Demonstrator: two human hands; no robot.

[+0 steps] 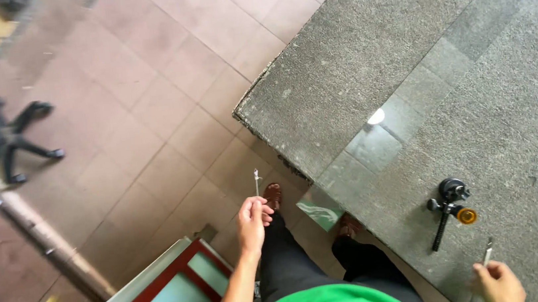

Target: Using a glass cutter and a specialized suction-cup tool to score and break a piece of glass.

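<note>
A thin metal pin (256, 180) is pinched upright by the left hand (252, 220) above the tiled floor (145, 117). A small silver tool (488, 253) is gripped by the right hand (498, 283) over the grey stone table (406, 57), near a black mount with an orange knob (449, 208).

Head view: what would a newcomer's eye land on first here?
Probably the big grey stone counter filling the right side, with a small black tripod mount with an orange knob lying near its front edge. Next, the two hands: the left hand holds a thin rod upright over the tiled floor, and the right hand pinches a slim metal tool at the counter's near edge.
</note>
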